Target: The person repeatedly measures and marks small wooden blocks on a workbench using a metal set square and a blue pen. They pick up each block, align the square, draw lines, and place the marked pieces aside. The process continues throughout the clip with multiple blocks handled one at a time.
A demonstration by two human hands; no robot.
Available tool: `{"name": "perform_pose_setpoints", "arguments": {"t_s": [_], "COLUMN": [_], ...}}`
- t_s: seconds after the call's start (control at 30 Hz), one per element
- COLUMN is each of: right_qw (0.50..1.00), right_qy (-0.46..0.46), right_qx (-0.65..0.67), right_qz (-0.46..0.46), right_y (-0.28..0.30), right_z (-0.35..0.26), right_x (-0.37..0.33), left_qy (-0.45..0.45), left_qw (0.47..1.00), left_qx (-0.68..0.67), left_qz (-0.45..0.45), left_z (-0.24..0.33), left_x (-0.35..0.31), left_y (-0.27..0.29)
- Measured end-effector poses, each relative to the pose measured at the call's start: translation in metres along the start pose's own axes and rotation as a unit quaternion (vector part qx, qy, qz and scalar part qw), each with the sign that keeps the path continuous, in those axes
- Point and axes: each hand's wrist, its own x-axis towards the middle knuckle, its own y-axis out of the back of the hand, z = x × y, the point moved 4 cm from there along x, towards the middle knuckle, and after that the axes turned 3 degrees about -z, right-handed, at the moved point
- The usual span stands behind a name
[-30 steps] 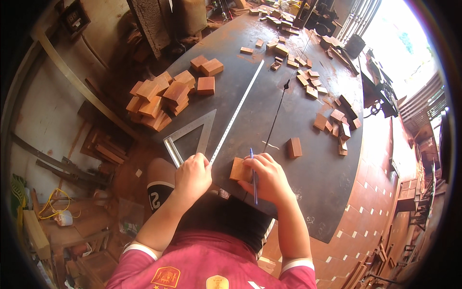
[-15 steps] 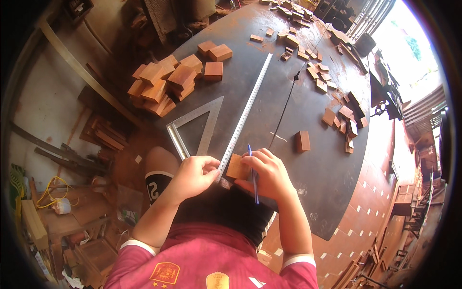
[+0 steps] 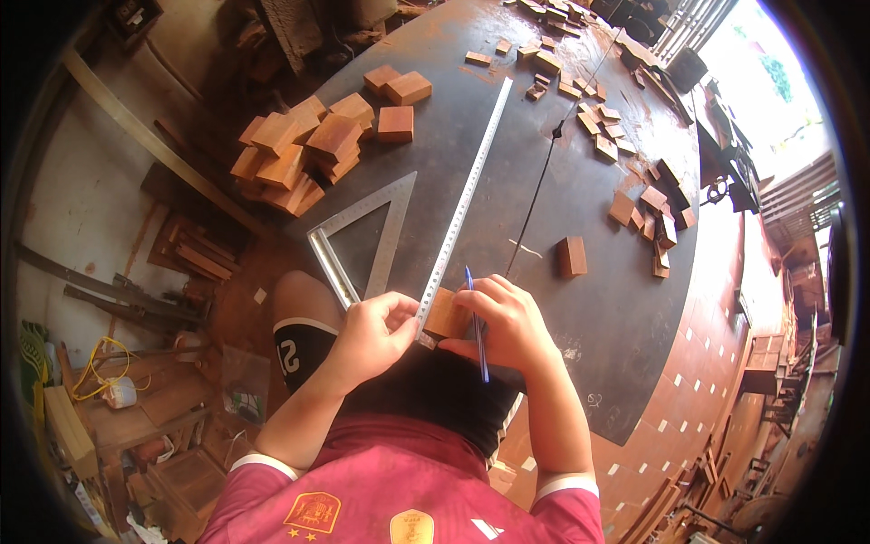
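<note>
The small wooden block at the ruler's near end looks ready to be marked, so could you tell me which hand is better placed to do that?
Probably the right hand: it already holds the blue pen against the wooden block, while the left hand pins the steel ruler.

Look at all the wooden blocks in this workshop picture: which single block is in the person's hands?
The small wooden block at the near table edge, between the left hand and the right hand, against the long steel ruler. All the others lie untouched, piled or scattered farther off.

Both arms reach forward. The left hand (image 3: 376,334) and right hand (image 3: 504,319) sit close together, fingers curled.
</note>
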Motion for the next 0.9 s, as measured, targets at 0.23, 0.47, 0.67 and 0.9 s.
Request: {"name": "perform_pose_setpoints", "arguments": {"t_s": [0.23, 0.47, 0.67, 0.9], "right_qw": [0.995, 0.905, 0.928, 0.952], "right_qy": [0.003, -0.169, -0.147, -0.1], "right_qx": [0.065, 0.389, 0.341, 0.288], "right_qz": [0.073, 0.027, 0.03, 0.036], "right_y": [0.007, -0.012, -0.023, -0.026], "right_z": [-0.002, 0.002, 0.001, -0.008], "right_x": [0.002, -0.007, -0.007, 0.001], "left_qy": [-0.023, -0.016, -0.021, -0.027], "left_qw": [1.0, 1.0, 0.999, 0.999], "left_qx": [0.001, -0.015, -0.036, -0.036], "left_qz": [0.005, -0.008, -0.006, -0.013], "left_z": [-0.007, -0.006, -0.008, -0.005], "left_x": [0.001, 0.0, -0.001, -0.001], "left_y": [0.0, 0.0, 0.001, 0.002]}}
